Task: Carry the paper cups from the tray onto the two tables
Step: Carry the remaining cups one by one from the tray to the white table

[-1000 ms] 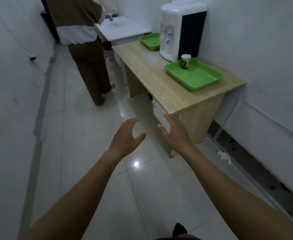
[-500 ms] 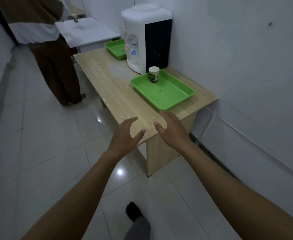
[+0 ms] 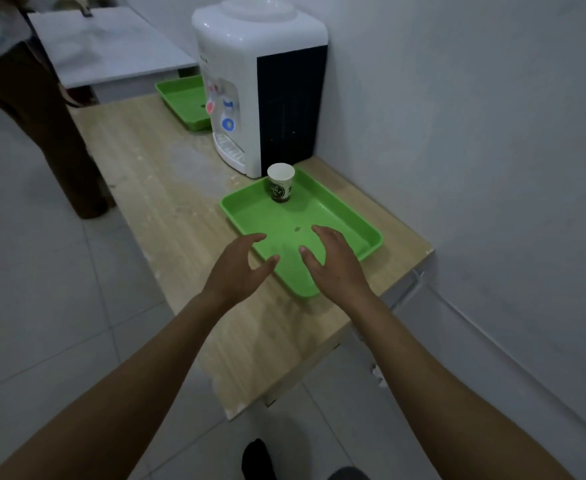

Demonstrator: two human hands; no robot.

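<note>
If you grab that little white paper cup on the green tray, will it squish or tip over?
The small white paper cup is probably very light, and its thin paper walls would likely squash under a hard squeeze. It stands upright, taller than its narrow base, so a sideways bump could tip it on the smooth green plastic tray.

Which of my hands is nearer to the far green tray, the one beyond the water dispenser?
Left. The left hand hovers at the near tray's left edge, on the far tray's side; the right hand is over the near tray itself, farther right.
</note>
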